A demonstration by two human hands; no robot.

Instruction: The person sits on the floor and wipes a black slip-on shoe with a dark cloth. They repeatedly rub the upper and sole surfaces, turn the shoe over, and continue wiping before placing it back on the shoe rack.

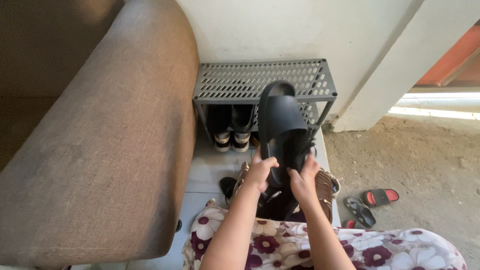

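I'm looking down at a pale tiled floor against a white wall, with bare dusty ground off to the right. My left hand (260,172) has its fingers curled together around the near end of a black slide sandal (282,131), thumb across the sole edge, clamped on it. My right hand (304,179) grips the same sandal from the other side, fingers wrapped over its right edge; beneath those fingers I see something dark and fringed, too blurred to name. The sandal rises tilted away from my fingertips, its strap loop at the far end, held in the air in front of a grey perforated shoe rack (265,80). Beyond the fingers, on the rack's lower shelf, stands a pair of black shoes with pale soles (231,132). Just below my wrists lies a brown woven shoe (326,192), and under my forearms spreads a floral cloth (300,245) in white and maroon. Well to the right of my right hand, a red-and-black sandal (381,196) and a grey sandal (361,211) lie on the ground. Left of my left hand looms a brown upholstered sofa arm (110,145).
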